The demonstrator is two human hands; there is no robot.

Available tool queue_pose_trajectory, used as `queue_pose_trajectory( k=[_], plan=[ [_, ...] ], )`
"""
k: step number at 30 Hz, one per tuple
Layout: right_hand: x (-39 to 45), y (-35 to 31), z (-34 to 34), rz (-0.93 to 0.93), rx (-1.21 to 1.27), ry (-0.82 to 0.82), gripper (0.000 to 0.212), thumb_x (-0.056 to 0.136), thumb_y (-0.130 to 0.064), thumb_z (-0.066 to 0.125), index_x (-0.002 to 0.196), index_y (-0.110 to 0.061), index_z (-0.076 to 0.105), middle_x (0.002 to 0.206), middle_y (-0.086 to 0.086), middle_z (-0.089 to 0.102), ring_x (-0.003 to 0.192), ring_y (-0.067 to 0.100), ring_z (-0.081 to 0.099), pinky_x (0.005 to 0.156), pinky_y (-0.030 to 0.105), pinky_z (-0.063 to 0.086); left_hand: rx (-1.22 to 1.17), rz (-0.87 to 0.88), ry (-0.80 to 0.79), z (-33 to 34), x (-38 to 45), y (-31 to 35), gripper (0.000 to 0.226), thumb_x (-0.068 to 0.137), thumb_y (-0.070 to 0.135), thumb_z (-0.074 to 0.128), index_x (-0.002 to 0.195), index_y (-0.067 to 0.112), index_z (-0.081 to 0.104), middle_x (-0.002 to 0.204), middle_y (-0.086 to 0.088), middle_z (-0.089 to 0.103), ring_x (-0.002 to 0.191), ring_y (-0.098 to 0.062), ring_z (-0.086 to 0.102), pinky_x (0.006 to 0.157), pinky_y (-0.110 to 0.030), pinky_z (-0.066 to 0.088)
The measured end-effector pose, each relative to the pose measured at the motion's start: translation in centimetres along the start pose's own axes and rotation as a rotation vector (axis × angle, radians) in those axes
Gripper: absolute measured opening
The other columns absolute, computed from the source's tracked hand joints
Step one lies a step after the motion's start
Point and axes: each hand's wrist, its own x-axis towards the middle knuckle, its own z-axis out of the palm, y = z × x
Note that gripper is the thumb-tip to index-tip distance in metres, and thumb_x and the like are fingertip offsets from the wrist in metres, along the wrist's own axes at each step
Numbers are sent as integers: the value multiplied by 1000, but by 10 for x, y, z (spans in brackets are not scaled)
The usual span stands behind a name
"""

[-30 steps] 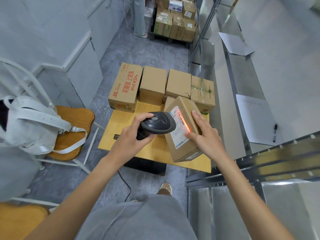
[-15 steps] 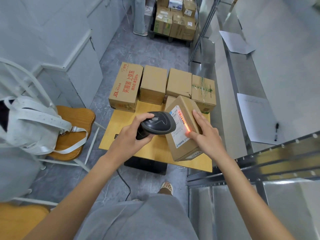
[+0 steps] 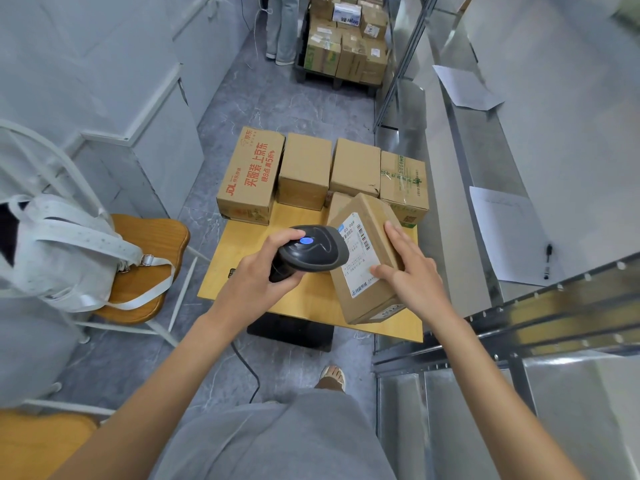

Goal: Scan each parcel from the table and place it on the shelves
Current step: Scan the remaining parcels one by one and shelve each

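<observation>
A small cardboard parcel [image 3: 372,292] with a white barcode label is tilted up over the yellow table [image 3: 304,299]. My right hand [image 3: 412,271] holds it from the right, fingers spread along its top face and thumb on the label. My left hand [image 3: 256,275] grips a black handheld scanner [image 3: 313,249], whose head points at the label and shows a blue light on top. Several more cardboard parcels [image 3: 304,169] stand in a row along the table's far edge, with another partly hidden behind the held one.
Metal shelves [image 3: 485,174] run along the right, with paper sheets and a pen [image 3: 548,258] on them. A wooden chair [image 3: 152,244] with a white bag [image 3: 69,251] stands left. A pallet of boxes [image 3: 346,46] and a person's legs are far back.
The red scan line on the label has gone out and a blue light now shows on the scanner. Both hands and the parcel stay almost where they were.
</observation>
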Motion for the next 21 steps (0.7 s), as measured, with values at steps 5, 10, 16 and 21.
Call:
queue_pose_trajectory(
  k=[5,10,16,21],
  plan=[
    [-4,-1,1,0,10,2,80,93,-40,64,155,-53,14,164,-24,15,140,30,31,113,58,30,6,17,3,-1,-4,1,75,84,-1,79,138,33,40,124,8,56,105,3,59,82,-6,50],
    [-8,-1,2,-3,17,5,80,93,-39,64,155,-53,15,164,-25,15,141,30,31,113,57,29,12,9,15,-1,-8,1,74,84,0,80,137,33,40,122,11,57,105,16,57,83,-5,48],
    [-15,7,7,10,90,18,80,93,-37,64,156,-51,17,164,-24,17,141,26,32,114,59,28,-77,-59,85,11,-10,5,73,87,9,79,136,46,39,125,42,52,109,10,61,84,-6,48],
    [-23,23,4,52,259,101,81,91,-31,66,155,-50,20,163,-24,18,145,23,28,118,58,25,-205,-183,176,37,-1,10,72,88,19,77,131,60,38,120,36,57,93,-4,69,75,-20,59]
  ],
)
